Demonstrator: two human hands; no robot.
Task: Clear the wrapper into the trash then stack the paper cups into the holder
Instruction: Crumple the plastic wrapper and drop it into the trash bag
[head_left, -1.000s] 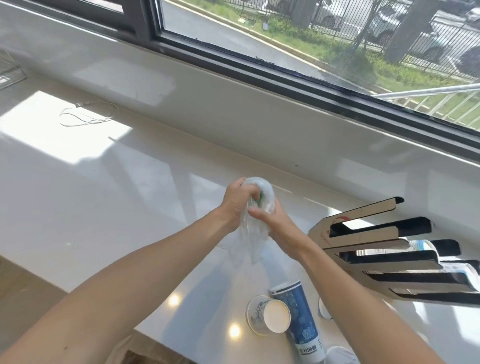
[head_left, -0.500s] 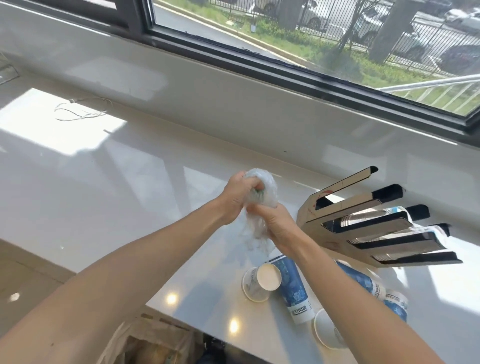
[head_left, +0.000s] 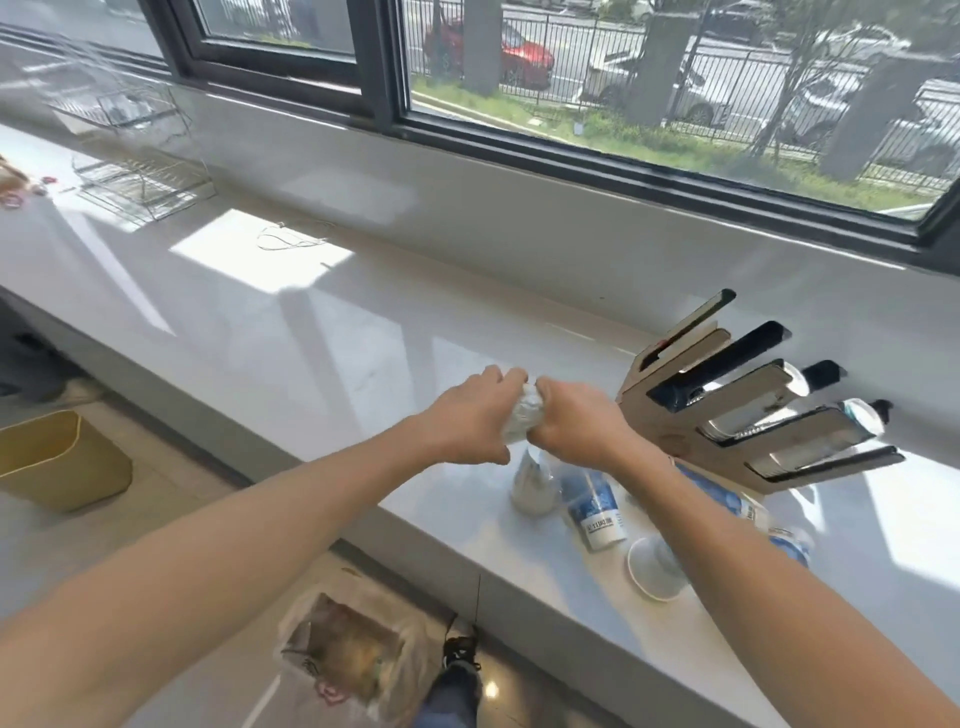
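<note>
My left hand (head_left: 475, 415) and my right hand (head_left: 576, 423) squeeze a crumpled clear plastic wrapper (head_left: 525, 415) between them, above the white counter (head_left: 291, 338). Below the hands several blue and white paper cups lie on their sides: one (head_left: 595, 506) with its label up, one open-mouthed (head_left: 655, 566), one pale cup (head_left: 531, 483). The cardboard and black cup holder (head_left: 748, 410) stands just right of my right hand, slots fanned out. A trash bin lined with a plastic bag (head_left: 353, 654) stands on the floor below the counter edge.
A yellow bin (head_left: 57, 460) stands on the floor at the left. Wire racks (head_left: 140, 176) and a loose wire (head_left: 288, 239) lie far back left on the counter. My shoe (head_left: 460, 649) is by the trash bin. The window sill wall runs behind.
The wrapper has been balled up smaller between both hands. The view has pulled back and tilted down, so the trash bin and floor now show.
</note>
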